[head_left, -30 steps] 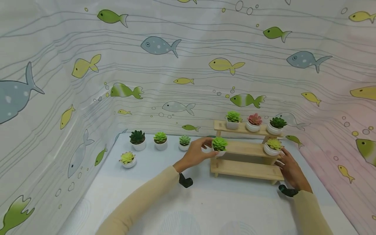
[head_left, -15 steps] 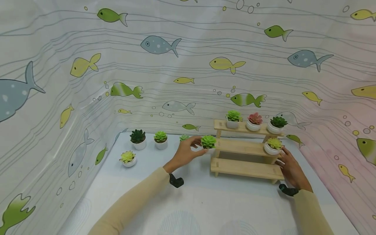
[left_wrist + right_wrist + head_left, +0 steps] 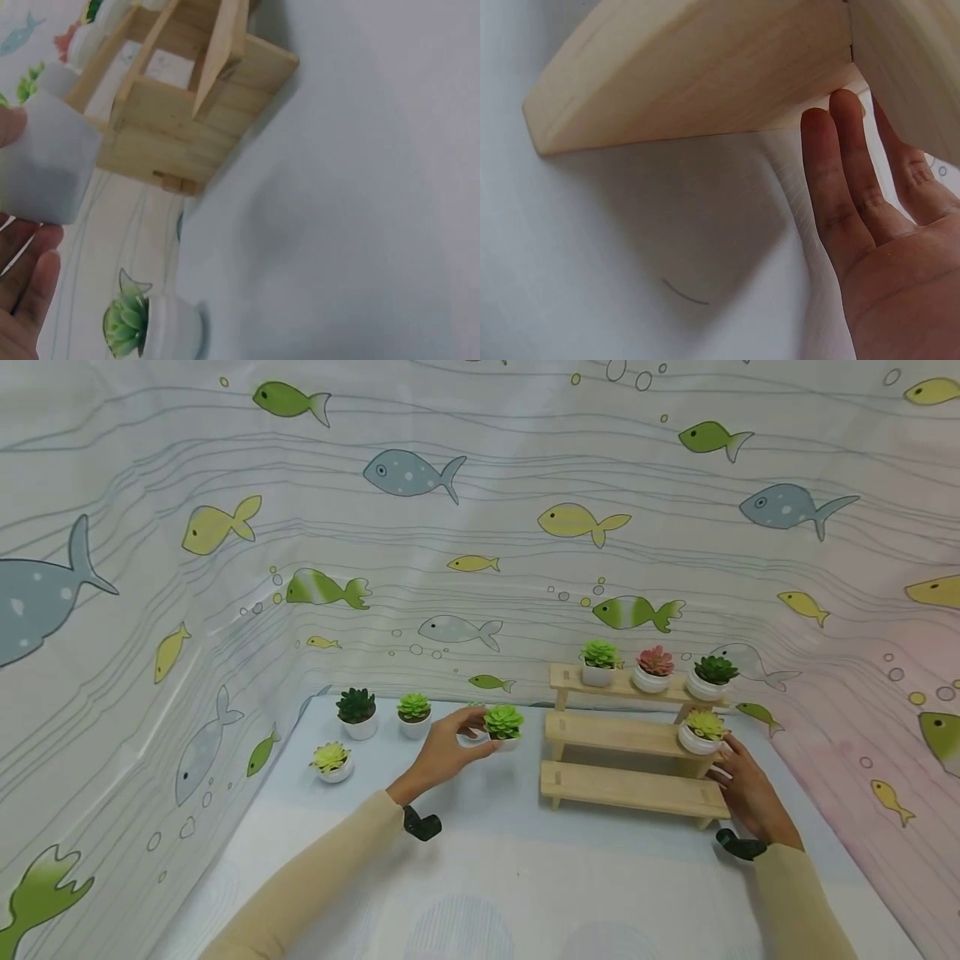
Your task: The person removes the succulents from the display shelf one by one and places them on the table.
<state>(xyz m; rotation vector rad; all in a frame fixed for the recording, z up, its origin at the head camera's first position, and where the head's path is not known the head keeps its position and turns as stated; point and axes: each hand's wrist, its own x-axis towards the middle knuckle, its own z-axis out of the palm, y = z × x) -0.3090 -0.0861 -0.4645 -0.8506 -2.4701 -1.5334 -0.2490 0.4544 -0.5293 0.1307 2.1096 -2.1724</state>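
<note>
My left hand (image 3: 437, 752) holds a bright green potted succulent (image 3: 504, 725) above the table, left of a three-step wooden plant stand (image 3: 633, 789). In the left wrist view, thumb and fingers grip its square white pot (image 3: 49, 161), apart from the stand. My right hand (image 3: 756, 793) is at the stand's right end, just below a yellow-green succulent (image 3: 703, 732) on the middle step. Seen from the right wrist, its fingers reach out nearly straight along the wood (image 3: 697, 82); the thumb is hidden.
Green, red and dark green succulents (image 3: 715, 675) line the top step. On the table at left stand a dark green succulent (image 3: 357, 713), a light green one (image 3: 414, 715) and a yellow one (image 3: 332, 762). A pale one (image 3: 131, 326) is mostly hidden behind my left hand in the head view.
My left hand has carried the bright green succulent leftward, away from the stand's middle step and over the table. My right hand has stayed at the stand's right end.
</note>
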